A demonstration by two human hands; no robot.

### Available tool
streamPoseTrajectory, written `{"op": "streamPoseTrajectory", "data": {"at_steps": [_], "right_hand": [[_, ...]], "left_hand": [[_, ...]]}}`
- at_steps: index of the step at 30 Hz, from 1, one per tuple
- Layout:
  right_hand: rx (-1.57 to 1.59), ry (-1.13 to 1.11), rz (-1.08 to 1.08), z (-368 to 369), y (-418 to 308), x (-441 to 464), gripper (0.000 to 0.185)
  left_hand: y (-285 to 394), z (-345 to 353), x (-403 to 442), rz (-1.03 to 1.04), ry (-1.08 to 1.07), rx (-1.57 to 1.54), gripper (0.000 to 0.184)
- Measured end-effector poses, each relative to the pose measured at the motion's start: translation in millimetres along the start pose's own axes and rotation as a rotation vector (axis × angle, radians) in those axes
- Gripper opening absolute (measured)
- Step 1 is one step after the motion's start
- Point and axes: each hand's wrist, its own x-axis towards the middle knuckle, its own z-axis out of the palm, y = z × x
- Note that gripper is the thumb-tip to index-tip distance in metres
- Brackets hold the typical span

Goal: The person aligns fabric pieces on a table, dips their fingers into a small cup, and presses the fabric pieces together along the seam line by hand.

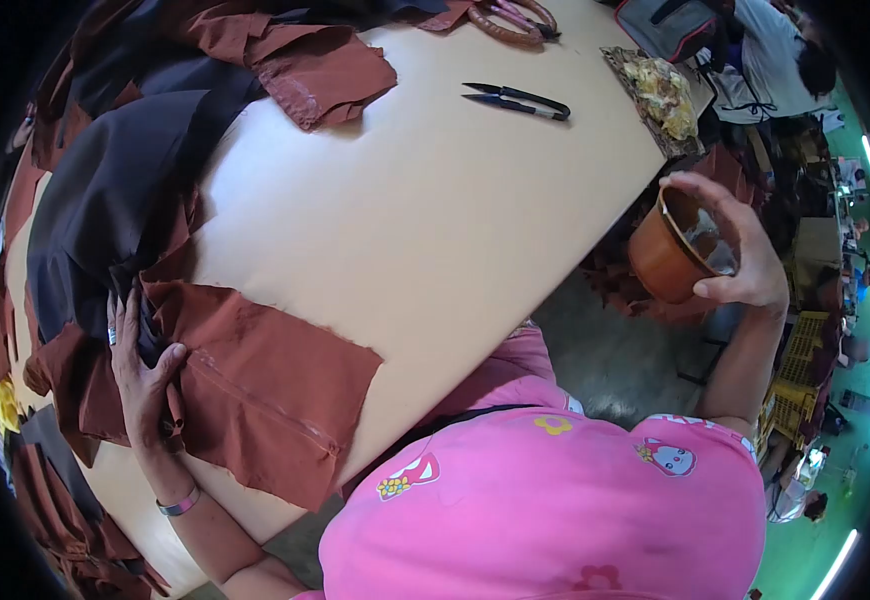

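From my remote seat I watch through the head camera; at the right of the frame, the bare right hand grasps a tapered orange-brown cup with a smooth wall, fingertips at one side of the rim and thumb at the other; the cup is tilted, beyond the edge of the pale tan table, its mouth towards the palm; something whitish shows inside, though I cannot tell what.

At the lower left, the left hand lies with fingers extended and thumb spread, unclenched, across black cloth and a rust-brown fabric panel with a seam along it.

I judge the cup light and fairly stiff, perhaps plastic, a little slippery; I would hold it around the wall just below the rim, keeping the mouth up; the fabric looks soft, limp and quick to crease, best held flat near the seam.

I find no readable brand or label; the pink shirt carries only cartoon figures and flowers; the black thread snips at upper centre show no lettering I can make out.
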Motion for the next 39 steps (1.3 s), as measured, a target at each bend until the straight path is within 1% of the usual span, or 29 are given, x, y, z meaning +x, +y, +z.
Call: {"op": "streamPoseTrajectory", "data": {"at_steps": [2, 6, 7, 8, 9, 11, 12, 15, 16, 19, 23, 24, 27, 30, 31, 32, 35, 39], "right_hand": [[-0.041, 0.019, 0.078, 5, 9, -10, 0.088], [0.066, 0.061, -0.037, 14, 10, -3, 0.085], [-0.026, 0.084, -0.087, 18, 4, 7, 0.083], [-0.118, 0.106, -0.134, 23, -4, 20, 0.083], [-0.211, 0.125, -0.179, 31, -13, 35, 0.082], [-0.477, 0.183, -0.353, 49, -23, 69, 0.078], [-0.508, 0.188, -0.374, 58, -29, 85, 0.077], [-0.542, 0.202, -0.43, 70, -31, 123, 0.075], [-0.543, 0.207, -0.451, 71, -28, 135, 0.075], [-0.559, 0.209, -0.514, 82, -33, 164, 0.076], [-0.557, 0.178, -0.666, 109, -59, 185, 0.072], [-0.545, 0.186, -0.672, 118, -63, 191, 0.069], [-0.475, 0.151, -0.695, 138, -76, 209, 0.069], [-0.492, 0.222, -0.735, 149, -83, 218, 0.066], [-0.497, 0.254, -0.747, 148, -82, 219, 0.066], [-0.436, 0.206, -0.698, 146, -80, 219, 0.065], [-0.392, 0.171, -0.63, 132, -79, 209, 0.068], [-0.429, 0.233, -0.635, 125, -66, 205, 0.069]], "left_hand": [[2, 0, 1, -0.007, 0.004, -0.018, 0.082], [8, 0, 1, -0.011, 0.021, -0.052, 0.08], [11, 0, 2, -0.013, 0.03, -0.066, 0.079], [11, -1, 2, 0.007, 0.018, 0.0, 0.075], [15, -2, 0, -0.029, 0.042, 0.063, 0.074], [29, -3, -4, -0.104, 0.09, 0.188, 0.071], [32, -3, -8, -0.15, 0.103, 0.278, 0.066], [30, 11, -15, -0.219, 0.12, 0.347, 0.062], [33, 18, -15, -0.212, 0.126, 0.372, 0.059], [30, 19, -14, -0.139, 0.097, 0.266, 0.058], [33, 17, -12, -0.105, 0.083, 0.289, 0.058], [34, 16, -12, -0.101, 0.077, 0.29, 0.058], [31, 16, -13, -0.1, 0.066, 0.293, 0.058], [32, 14, -14, -0.088, 0.059, 0.289, 0.06], [32, 14, -13, -0.084, 0.055, 0.276, 0.06], [32, 14, -14, -0.082, 0.05, 0.264, 0.061], [27, 11, -15, -0.069, 0.022, 0.262, 0.063], [21, 5, -13, 0.017, -0.025, 0.28, 0.067]]}}
